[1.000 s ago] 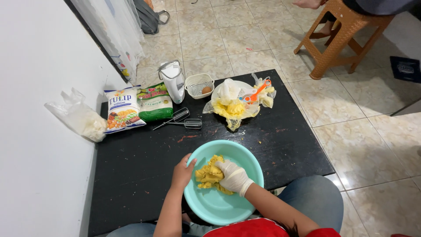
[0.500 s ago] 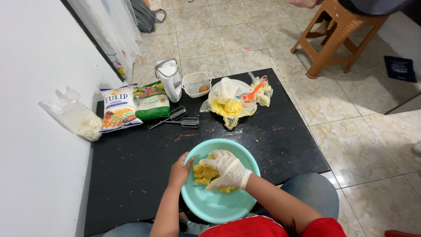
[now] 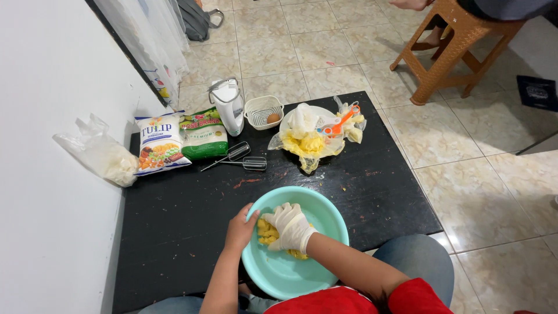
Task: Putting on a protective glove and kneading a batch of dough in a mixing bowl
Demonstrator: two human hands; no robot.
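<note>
Gloved right hand [image 3: 292, 228] presses flat, fingers spread, on the yellow dough [image 3: 267, 232] in the teal bowl [image 3: 317, 264] at the near edge of the black surface [image 3: 174, 215]. Bare left hand [image 3: 241, 229] grips the bowl rim, closed on it. Best to keep that rim pinned and fold dough toward the centre, pressing with the palm so nothing rides up the wall.

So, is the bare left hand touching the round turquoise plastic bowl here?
Touching. The head view shows the left hand gripping the round turquoise plastic bowl at its left rim, fingers curled over the edge.
</note>
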